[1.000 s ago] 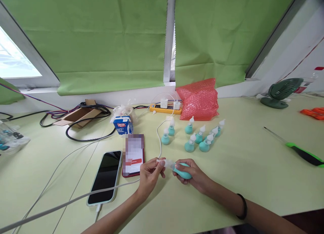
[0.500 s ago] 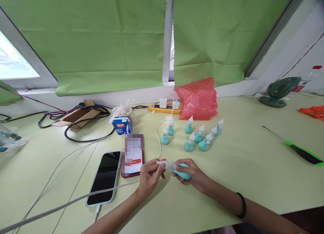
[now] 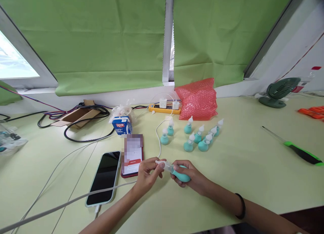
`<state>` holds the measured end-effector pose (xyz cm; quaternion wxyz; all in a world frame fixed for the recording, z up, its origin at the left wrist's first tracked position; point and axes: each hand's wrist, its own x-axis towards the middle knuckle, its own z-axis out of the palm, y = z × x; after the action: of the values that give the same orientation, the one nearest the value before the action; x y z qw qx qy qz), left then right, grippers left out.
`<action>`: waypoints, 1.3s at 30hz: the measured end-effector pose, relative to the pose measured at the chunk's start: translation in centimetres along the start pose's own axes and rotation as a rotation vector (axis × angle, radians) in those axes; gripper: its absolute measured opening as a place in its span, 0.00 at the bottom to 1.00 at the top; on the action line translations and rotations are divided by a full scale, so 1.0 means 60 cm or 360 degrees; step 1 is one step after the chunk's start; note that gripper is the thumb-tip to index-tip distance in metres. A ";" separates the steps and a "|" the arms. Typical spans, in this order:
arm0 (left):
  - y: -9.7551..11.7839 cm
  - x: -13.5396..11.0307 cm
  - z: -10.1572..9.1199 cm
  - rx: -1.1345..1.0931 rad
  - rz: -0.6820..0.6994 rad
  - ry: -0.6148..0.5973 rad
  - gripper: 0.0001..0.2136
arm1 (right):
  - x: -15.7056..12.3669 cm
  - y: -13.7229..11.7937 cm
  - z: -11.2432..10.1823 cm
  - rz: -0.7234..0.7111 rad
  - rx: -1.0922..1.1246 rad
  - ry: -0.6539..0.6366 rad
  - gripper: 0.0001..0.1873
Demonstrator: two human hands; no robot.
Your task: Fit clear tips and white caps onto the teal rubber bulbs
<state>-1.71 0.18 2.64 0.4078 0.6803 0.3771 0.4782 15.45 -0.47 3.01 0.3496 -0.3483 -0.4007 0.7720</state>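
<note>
My right hand (image 3: 188,175) is wrapped round the teal bulb of a nasal aspirator (image 3: 182,173), held on its side just above the table. The thumb and fingers of my left hand (image 3: 149,173) pinch its clear, whitish tip (image 3: 163,164), which points left. Bulb and tip are joined in a line; part of the joint is behind my right fingers. Beyond my hands several similar teal aspirators (image 3: 188,145) with translucent nozzles stand upright on the table.
Left of my hands lie a black-screened phone (image 3: 103,176) with a cable and a red-cased phone (image 3: 133,163). Behind are a blue milk carton (image 3: 122,125), a yellow power strip (image 3: 164,108) and a red bubble-wrap bag (image 3: 198,100). A screwdriver (image 3: 301,153) and a fan (image 3: 279,92) are at right.
The aspirator tilts slightly more, its bulb end a little lower. My left hand has shifted slightly left with the tip. The things on the table stay where they were.
</note>
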 end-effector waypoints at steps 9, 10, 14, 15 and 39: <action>0.007 -0.006 0.016 -0.0264 -0.0307 0.0024 0.21 | 0.005 -0.012 -0.012 -0.0260 -0.0580 -0.0204 0.14; 0.004 -0.007 0.018 -0.0309 -0.0360 0.0041 0.21 | 0.006 -0.016 -0.015 -0.0306 -0.0624 -0.0183 0.14; -0.005 -0.016 0.020 -0.0248 -0.0329 0.0044 0.21 | 0.010 -0.042 -0.023 -0.0654 -0.0878 0.0220 0.18; -0.007 -0.019 0.021 -0.0169 -0.0285 0.0007 0.21 | 0.011 -0.052 -0.023 -0.0749 -0.0987 0.0350 0.21; -0.005 -0.031 0.028 0.0713 0.0287 -0.0432 0.14 | 0.105 -0.151 -0.057 -0.0624 -0.3195 0.0726 0.11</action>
<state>-0.62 -1.70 1.39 0.2499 0.8422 0.3534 0.3216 17.38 9.92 7.71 0.0863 -0.5447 -0.8313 -0.0693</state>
